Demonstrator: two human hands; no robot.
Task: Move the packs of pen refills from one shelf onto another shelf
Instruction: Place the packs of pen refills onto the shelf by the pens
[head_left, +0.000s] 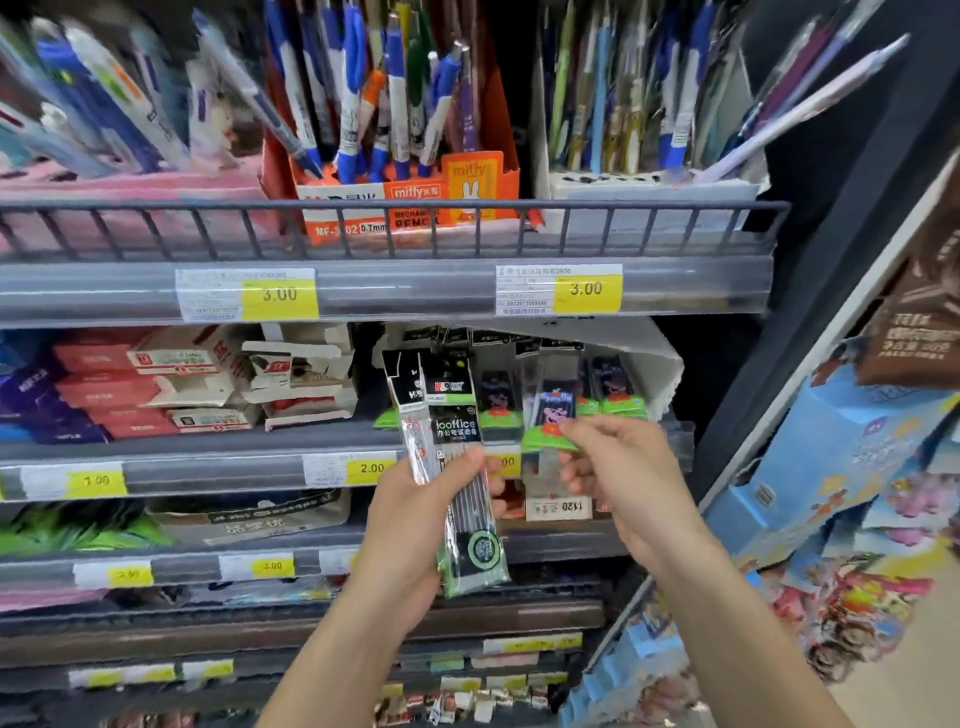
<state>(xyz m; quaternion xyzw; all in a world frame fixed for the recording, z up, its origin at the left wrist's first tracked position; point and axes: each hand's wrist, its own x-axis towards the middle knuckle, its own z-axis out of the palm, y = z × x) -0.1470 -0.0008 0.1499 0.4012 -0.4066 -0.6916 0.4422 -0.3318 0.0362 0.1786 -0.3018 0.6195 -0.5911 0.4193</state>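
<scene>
Store shelving unit (395, 291) fills the view, several tiers with yellow price tags on the rails. Top tier behind a wire guard: orange miffy pencil box (415, 192) and a white pen stand (649, 187), both stuffed with pens, upright so shoppers can pull one out. Next tier down, left side: stacked red-and-white cartons (208, 384). Right side of that tier: open white display box (639, 364) with refill packs standing (613, 389) in a row, cartoon labels facing out.

Left hand (415, 525) grips a bundle of black-and-green refill packs (457, 467), fingers wrapped round the middle, thumb across the front; looks like two or three packs, edges blur so count unsure. Held upright just in front of the shelf rail, probably as the collecting stack so the other hand stays free to pick.

Right hand (618, 467) pinches one cartoon refill pack (553, 415) by its lower end, thumb and fingertips closed on it, pack top level with the display box row. Seems mid-lift out of the box, not yet joined to the bundle. Nothing placed on a destination shelf yet, as far as visible.
</scene>
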